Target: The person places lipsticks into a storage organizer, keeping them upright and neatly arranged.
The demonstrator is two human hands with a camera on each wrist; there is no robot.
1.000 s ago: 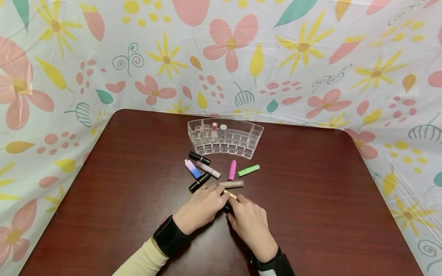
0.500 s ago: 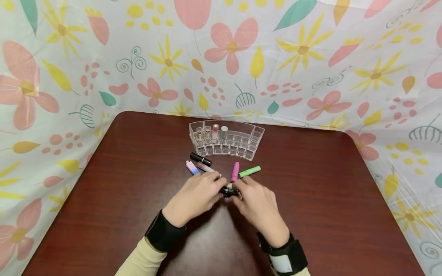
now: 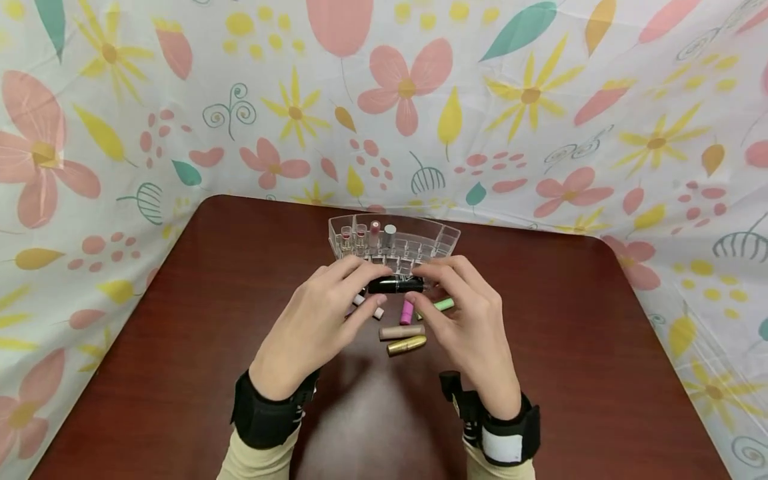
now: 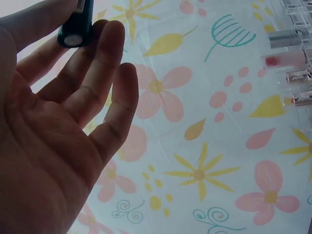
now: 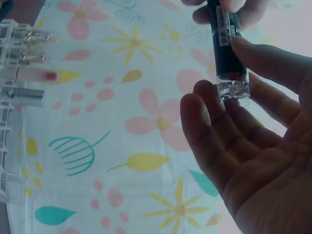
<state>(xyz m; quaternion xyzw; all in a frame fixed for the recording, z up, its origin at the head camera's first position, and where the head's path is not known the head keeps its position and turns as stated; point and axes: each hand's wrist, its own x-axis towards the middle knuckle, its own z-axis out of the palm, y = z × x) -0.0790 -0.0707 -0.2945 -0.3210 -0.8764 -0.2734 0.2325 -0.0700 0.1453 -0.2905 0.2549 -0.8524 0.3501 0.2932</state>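
Note:
A black lipstick tube point(image 3: 396, 285) with a clear end is held level above the table. My left hand point(image 3: 309, 323) pinches its left end between thumb and fingers. At the other end my right hand point(image 3: 471, 317) also pinches it. In the right wrist view, the black lipstick tube point(image 5: 226, 48) shows a white label and a clear faceted tip. Its round end shows in the left wrist view, beside the fingers point(image 4: 111, 53). Below the hands lie a gold lipstick tube point(image 3: 407, 345), a beige tube point(image 3: 401, 332) and a pink tube point(image 3: 407, 312).
A clear fan-shaped lipstick organizer point(image 3: 447, 240) stands at the table's back, with several lipsticks in its left slots. A green tube point(image 3: 445, 305) and a pale lilac tube point(image 3: 377, 311) lie in front, partly behind the hands. A flowered cloth point(image 3: 384, 100) hangs behind the table point(image 3: 600, 367).
Both hands have lifted the black lipstick tube off the table and moved it up, towards the organizer. The gold and beige tubes, covered by the hands half a second ago, now show.

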